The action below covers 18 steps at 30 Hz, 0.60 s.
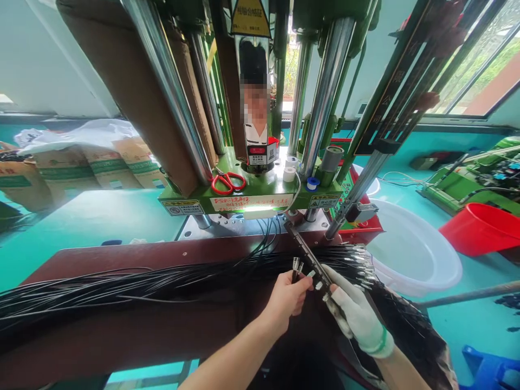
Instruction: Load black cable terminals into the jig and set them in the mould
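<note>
Left hand (287,298): bare, fingers pinched shut on two cable ends (296,265), metal tips pointing up.
Right hand (355,314): in a white glove, closed around the near end of a long dark bar (306,254).
Bar: slants from the glove up toward the press (252,195), touching the cable ends.
Cables (122,287): black bundle lying across the brown table (122,330), tips fanned out at right.
Scissors (227,181): red, on the green press base.
Basin (414,254): white, right of the table.

Bare left hand (286,299) pinches cable ends (296,265). Gloved right hand (354,314) grips a slotted bar (309,259) above the black cable bundle (122,287).
</note>
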### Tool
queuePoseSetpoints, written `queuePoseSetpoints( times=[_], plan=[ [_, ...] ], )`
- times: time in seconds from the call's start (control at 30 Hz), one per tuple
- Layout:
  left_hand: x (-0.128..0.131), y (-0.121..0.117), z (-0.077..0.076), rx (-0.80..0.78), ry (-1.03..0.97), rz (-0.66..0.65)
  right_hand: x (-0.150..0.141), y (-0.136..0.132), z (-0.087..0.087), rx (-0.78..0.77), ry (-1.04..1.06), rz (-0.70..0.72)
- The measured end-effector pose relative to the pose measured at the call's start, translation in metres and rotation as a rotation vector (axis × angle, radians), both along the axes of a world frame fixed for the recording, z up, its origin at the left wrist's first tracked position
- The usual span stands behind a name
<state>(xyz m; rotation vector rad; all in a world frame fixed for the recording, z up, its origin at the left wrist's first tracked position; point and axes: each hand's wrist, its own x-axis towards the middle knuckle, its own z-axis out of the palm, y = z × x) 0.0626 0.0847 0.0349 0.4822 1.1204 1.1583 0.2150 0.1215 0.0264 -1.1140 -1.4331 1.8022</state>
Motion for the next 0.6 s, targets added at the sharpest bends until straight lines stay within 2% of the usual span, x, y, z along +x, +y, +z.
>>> queuePoseSetpoints(
  times=[0.2, 0.4, 0.5, 0.6],
  plan=[
    [-0.005, -0.002, -0.003, 0.004, -0.004, -0.011, -0.002, -0.001, 0.007, -0.021, -0.018, 0.027],
    [-0.003, -0.003, -0.006, -0.015, 0.066, 0.024, -0.003, -0.001, -0.015, 0.218, 0.025, 0.070],
    [0.000, -0.004, -0.006, 0.045, 0.178, 0.071, -0.004, -0.003, -0.015, 0.137, 0.075, 0.012],
    [-0.003, -0.006, -0.006, 0.091, 0.242, 0.202, -0.005, -0.004, -0.003, -0.002, 0.072, -0.051]
  ],
)
